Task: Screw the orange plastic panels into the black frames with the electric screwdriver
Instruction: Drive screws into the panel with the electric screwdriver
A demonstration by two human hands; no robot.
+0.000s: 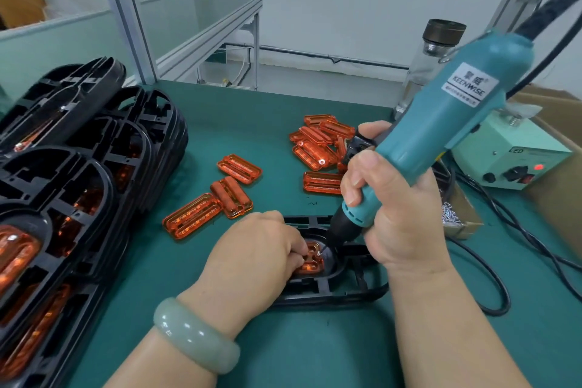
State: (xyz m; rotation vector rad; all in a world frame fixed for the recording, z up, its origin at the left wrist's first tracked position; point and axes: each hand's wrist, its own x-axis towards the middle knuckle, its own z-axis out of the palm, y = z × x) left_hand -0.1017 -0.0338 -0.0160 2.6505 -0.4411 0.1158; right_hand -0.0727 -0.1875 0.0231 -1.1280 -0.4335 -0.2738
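Note:
A black frame (349, 293) lies flat on the green mat in front of me, with an orange panel (311, 263) seated in its oval opening. My left hand (255, 258) rests on the frame, its curled fingertips pinching the panel's left edge. My right hand (396, 214) grips the teal electric screwdriver (441, 123), tilted to the upper right. Its black nose points down at a screw on the panel's right side. Loose orange panels lie behind: three near the middle (220, 195) and a heap (321, 148) further right.
A tall stack of black frames with orange panels fitted (72, 186) fills the left side. A small box of screws (453, 217) sits right of my right hand. Behind it stands a pale green power supply (510, 161), with black cables (504, 287) looping across the mat.

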